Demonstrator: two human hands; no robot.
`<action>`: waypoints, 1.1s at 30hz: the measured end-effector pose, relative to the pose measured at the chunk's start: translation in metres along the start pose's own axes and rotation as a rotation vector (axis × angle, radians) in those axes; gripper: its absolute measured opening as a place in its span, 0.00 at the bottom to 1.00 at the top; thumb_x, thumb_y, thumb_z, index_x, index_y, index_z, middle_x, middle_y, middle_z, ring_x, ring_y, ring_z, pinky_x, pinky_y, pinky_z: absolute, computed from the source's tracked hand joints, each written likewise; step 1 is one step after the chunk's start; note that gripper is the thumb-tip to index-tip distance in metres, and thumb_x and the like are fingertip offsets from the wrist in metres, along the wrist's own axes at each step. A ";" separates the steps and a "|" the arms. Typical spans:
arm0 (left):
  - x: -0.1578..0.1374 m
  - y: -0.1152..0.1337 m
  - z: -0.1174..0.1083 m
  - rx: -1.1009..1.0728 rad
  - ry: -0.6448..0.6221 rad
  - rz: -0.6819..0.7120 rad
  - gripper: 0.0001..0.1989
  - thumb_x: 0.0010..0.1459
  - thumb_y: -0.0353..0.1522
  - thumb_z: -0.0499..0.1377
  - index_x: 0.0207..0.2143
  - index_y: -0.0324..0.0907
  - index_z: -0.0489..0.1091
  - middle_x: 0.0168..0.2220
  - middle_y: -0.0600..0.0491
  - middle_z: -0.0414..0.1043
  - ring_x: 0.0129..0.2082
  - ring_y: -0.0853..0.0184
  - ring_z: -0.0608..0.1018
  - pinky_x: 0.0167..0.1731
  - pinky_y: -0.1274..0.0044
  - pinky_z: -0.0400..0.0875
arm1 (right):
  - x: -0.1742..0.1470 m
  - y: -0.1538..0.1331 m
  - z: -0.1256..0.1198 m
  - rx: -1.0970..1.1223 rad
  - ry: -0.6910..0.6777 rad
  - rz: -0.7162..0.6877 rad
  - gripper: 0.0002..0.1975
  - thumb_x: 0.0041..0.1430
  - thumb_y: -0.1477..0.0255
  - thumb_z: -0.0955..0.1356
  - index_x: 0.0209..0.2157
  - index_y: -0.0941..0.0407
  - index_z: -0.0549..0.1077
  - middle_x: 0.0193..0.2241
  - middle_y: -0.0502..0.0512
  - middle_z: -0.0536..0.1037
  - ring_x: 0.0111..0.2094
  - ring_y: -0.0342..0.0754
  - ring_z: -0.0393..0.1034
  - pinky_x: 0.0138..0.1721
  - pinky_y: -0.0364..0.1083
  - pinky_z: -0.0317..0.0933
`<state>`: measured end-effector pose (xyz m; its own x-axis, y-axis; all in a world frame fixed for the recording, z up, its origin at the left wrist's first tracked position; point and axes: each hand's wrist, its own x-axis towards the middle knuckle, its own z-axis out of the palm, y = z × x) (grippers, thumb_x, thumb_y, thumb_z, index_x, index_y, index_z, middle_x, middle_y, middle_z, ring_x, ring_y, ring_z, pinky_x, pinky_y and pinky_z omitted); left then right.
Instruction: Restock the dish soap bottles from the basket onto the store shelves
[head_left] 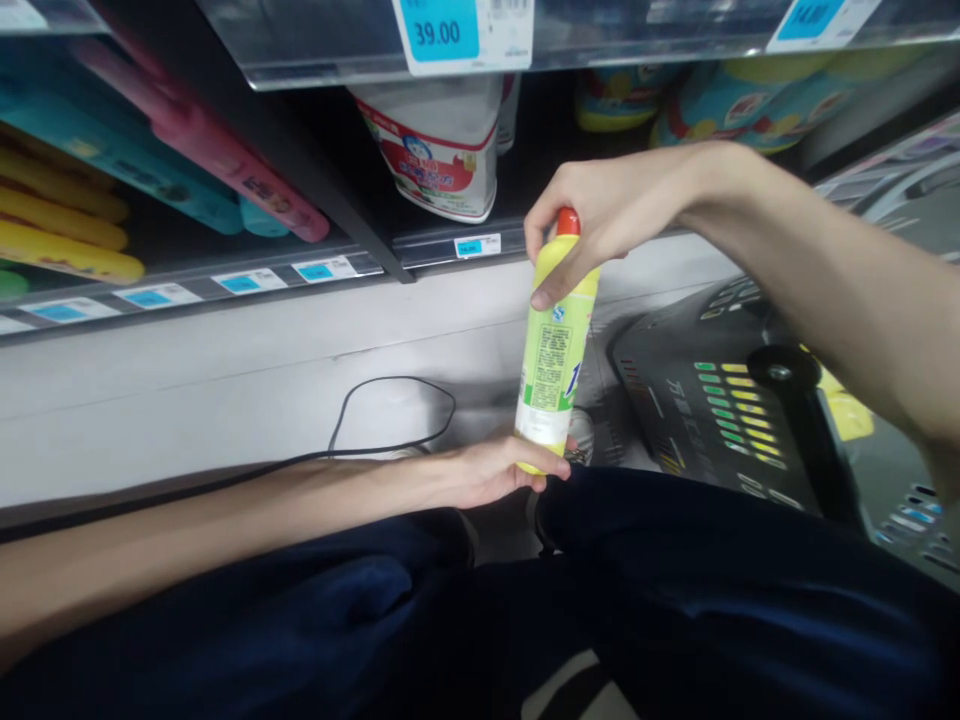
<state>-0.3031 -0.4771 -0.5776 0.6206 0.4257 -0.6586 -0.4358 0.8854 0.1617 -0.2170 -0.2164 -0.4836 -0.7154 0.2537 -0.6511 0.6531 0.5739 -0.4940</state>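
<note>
A yellow-green cleaner bottle with a red cap is held nearly upright between my two hands, its printed back label facing me. My right hand wraps round its upper part just below the cap, thumb across the front. Underneath, my left hand grips the bottle's base, with the thumb on the near side. Both hands are in front of the shelf and above my knees. The far side of the bottle and some fingers are hidden.
A grey shopping basket with yellow items inside stands at the right. Ahead, the lower shelf holds a white-and-red tub, blue-and-yellow bottles and pink bottles. A black cable loops above the pale floor.
</note>
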 end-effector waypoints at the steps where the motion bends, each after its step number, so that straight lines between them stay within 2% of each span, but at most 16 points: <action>1: 0.000 0.000 0.000 0.005 0.002 -0.002 0.20 0.42 0.23 0.71 0.40 0.36 0.74 0.36 0.52 0.74 0.31 0.73 0.75 0.26 0.80 0.59 | 0.000 0.000 0.000 -0.002 0.003 -0.001 0.27 0.45 0.50 0.79 0.37 0.58 0.81 0.25 0.51 0.73 0.28 0.44 0.65 0.28 0.44 0.54; 5: 0.001 0.001 -0.001 0.017 0.026 -0.019 0.19 0.42 0.23 0.71 0.40 0.35 0.75 0.33 0.53 0.74 0.31 0.73 0.73 0.26 0.80 0.59 | 0.002 0.000 0.000 0.008 -0.012 -0.007 0.29 0.44 0.48 0.79 0.37 0.58 0.81 0.25 0.52 0.72 0.30 0.46 0.66 0.30 0.44 0.54; 14: 0.001 0.000 0.000 0.011 0.016 -0.012 0.20 0.40 0.22 0.72 0.39 0.37 0.75 0.35 0.53 0.74 0.31 0.74 0.73 0.25 0.80 0.58 | 0.002 0.000 0.000 0.024 -0.024 -0.060 0.28 0.43 0.47 0.79 0.33 0.58 0.80 0.25 0.51 0.72 0.31 0.46 0.66 0.32 0.45 0.54; 22: 0.002 0.000 -0.001 0.030 0.027 -0.014 0.19 0.41 0.23 0.72 0.39 0.36 0.75 0.33 0.53 0.74 0.31 0.73 0.74 0.26 0.80 0.59 | 0.002 0.000 0.002 0.005 -0.032 -0.010 0.28 0.45 0.48 0.78 0.34 0.58 0.80 0.27 0.52 0.72 0.35 0.49 0.67 0.34 0.45 0.55; 33: 0.001 0.001 0.000 0.031 0.043 -0.022 0.19 0.41 0.22 0.72 0.38 0.36 0.75 0.32 0.55 0.74 0.31 0.73 0.73 0.26 0.80 0.61 | 0.003 0.001 0.002 0.017 -0.051 -0.037 0.27 0.44 0.47 0.78 0.32 0.58 0.80 0.25 0.51 0.71 0.32 0.48 0.66 0.33 0.46 0.54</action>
<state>-0.3031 -0.4762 -0.5784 0.6010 0.3981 -0.6931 -0.4012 0.9002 0.1692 -0.2177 -0.2162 -0.4869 -0.7260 0.1921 -0.6603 0.6307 0.5688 -0.5280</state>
